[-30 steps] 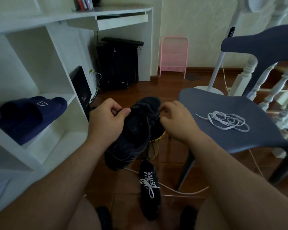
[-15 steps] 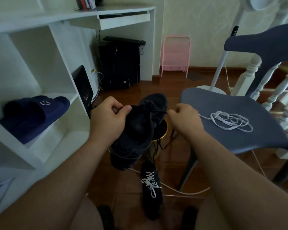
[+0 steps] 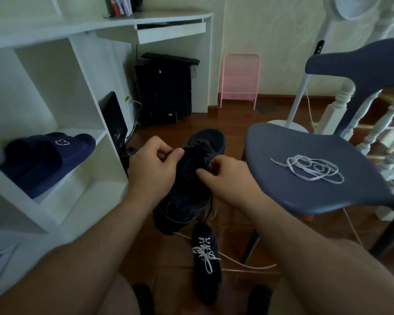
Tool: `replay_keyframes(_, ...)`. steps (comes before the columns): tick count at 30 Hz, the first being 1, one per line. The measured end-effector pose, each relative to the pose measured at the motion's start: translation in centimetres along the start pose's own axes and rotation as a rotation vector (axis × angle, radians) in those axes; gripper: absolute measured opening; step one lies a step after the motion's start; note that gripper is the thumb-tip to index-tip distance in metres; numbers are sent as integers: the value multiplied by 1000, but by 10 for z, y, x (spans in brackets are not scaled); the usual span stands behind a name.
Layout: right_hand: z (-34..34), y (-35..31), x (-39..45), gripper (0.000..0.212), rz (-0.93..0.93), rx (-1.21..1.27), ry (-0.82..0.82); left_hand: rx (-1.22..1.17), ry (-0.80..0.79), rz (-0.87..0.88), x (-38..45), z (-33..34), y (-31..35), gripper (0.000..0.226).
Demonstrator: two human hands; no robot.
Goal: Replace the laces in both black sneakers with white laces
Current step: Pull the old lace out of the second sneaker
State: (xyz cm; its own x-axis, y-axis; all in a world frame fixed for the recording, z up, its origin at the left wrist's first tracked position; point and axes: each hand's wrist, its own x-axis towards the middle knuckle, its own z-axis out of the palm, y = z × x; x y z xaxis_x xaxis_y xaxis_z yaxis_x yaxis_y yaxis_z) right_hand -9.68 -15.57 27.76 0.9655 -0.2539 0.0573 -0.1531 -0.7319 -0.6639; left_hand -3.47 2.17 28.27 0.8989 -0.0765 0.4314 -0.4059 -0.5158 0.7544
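Black and held above the floor, a sneaker (image 3: 191, 178) sits between a person's two hands, toe pointing away and heel hanging low. The left hand (image 3: 152, 169) grips its left side near the collar, thumb pressed over curled fingers. The right hand (image 3: 225, 176) pinches at the tongue area with fingers bent – whether it has the dark lace or only the fabric cannot be told. A thin black lace (image 3: 210, 209) dangles from the shoe's right side toward the floor.

Directly below, the second black sneaker (image 3: 206, 262) lies on the brown tiled floor (image 3: 234, 123), already threaded with a white lace (image 3: 204, 252) whose ends trail loose. Another white lace (image 3: 312, 169) rests in a loose coil near the middle of the seat of a grey-blue chair (image 3: 289, 187), just right of the hands.

At left, a white shelf unit (image 3: 82, 87) holds a pair of navy slides (image 3: 46, 160) in one compartment. Behind – under a white desk (image 3: 168, 32) – stands a black computer tower (image 3: 164, 92), with a pink wire rack (image 3: 240, 80) against the wall.
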Motion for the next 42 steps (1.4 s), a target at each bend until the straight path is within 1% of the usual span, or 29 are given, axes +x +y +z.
replay_keyframes(1,2,5,4,32,-3,-37,67,-11,-4,8,-1,1,0,21)
replay_keyframes(2,0,10,9,29,16,-24,134,-31,-1,4,0,0,-1,21)
replay_keyframes(4,-10,20,19,28,76,88,232,-110,35,-53,5,0,-4,22)
replay_keyframes(5,-14,23,22,27,90,130,259,-170,56,-102,8,2,-6,22)
replay_keyframes(7,-15,24,23,26,51,125,286,-277,64,-199,13,5,-11,23)
replay_keyframes(8,-12,22,21,25,7,106,288,-278,32,-229,15,7,-14,23)
replay_keyframes(9,-7,18,17,23,-37,92,284,-232,-23,-232,16,8,-17,21)
replay_keyframes(11,1,14,11,24,-108,62,282,-62,-133,-152,15,9,-22,17)
replay_keyframes(15,3,10,7,25,-188,-39,288,192,-211,236,7,13,-14,21)
replay_keyframes(17,5,6,6,24,-223,-35,270,274,-241,341,3,16,-7,25)
replay_keyframes(21,7,1,2,22,-257,-34,234,352,-187,404,1,18,-6,21)
replay_keyframes(24,7,0,2,22,-289,-38,226,323,-203,337,0,21,-4,11)
replay_keyframes(25,7,1,1,23,-293,-53,228,266,-249,285,1,23,-5,4)
replay_keyframes(26,7,3,2,23,-277,-64,242,130,-338,175,3,22,-6,5)
replay_keyframes(27,5,7,5,23,-233,-63,262,-138,-455,17,7,19,-6,6)
replay_keyframes(28,1,13,9,24,-167,-47,278,-473,-545,-129,10,14,-5,7)
replay_keyframes(29,-5,17,12,24,-100,-14,281,-763,-582,-241,14,7,-5,10)
replay_keyframes(30,-10,22,13,23,-58,15,279,-942,-588,-272,17,-1,-5,13)
replay_keyframes(31,-13,24,14,23,-63,27,279,-960,-583,-260,19,-8,-5,19)
replay_keyframes(32,-15,24,13,23,-103,19,283,-847,-574,-212,19,-11,-7,28)
replay_keyframes(33,-14,22,11,23,-159,-4,283,-620,-553,-131,18,-12,-9,37)
replay_keyframes(35,-7,15,5,24,-246,-85,283,-139,-497,13,13,-6,-13,43)
replay_keyframes(36,-3,12,3,24,-269,-128,289,40,-457,78,12,-2,-14,44)
replay_keyframes(37,0,12,3,24,-284,-163,294,161,-425,138,9,1,-13,43)
replay_keyframes(38,2,11,3,24,-296,-190,296,219,-401,178,8,4,-10,41)
replay_keyframes(40,3,9,3,23,-334,-209,294,264,-396,229,5,10,-5,39)
replay_keyframes(41,3,8,2,22,-357,-212,291,233,-414,212,5,14,-5,40)
replay_keyframes(42,4,7,2,22,-374,-215,287,139,-438,150,3,17,-5,42)
